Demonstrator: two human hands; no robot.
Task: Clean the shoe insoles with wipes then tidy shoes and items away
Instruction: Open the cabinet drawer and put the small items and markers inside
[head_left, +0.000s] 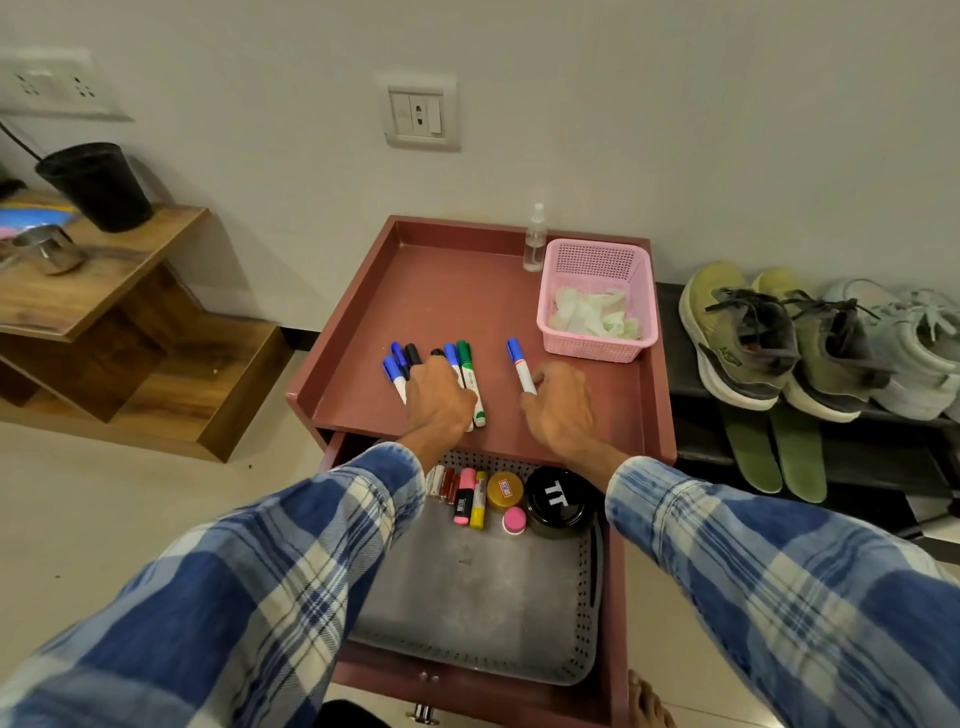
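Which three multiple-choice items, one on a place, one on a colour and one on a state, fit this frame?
1. Where does the pink basket stand? A in the drawer; B on the cabinet top; C on the shoe rack.
2. What colour is the cap of the lone marker by the right hand? A green; B black; C blue.
3. The drawer is: A pulled open; B shut; C taken out.

1 B: it sits on the top's right side, beside the spray bottle.
2 C: the cap at its far end is blue.
3 A: its inside and contents show below the top's front edge.
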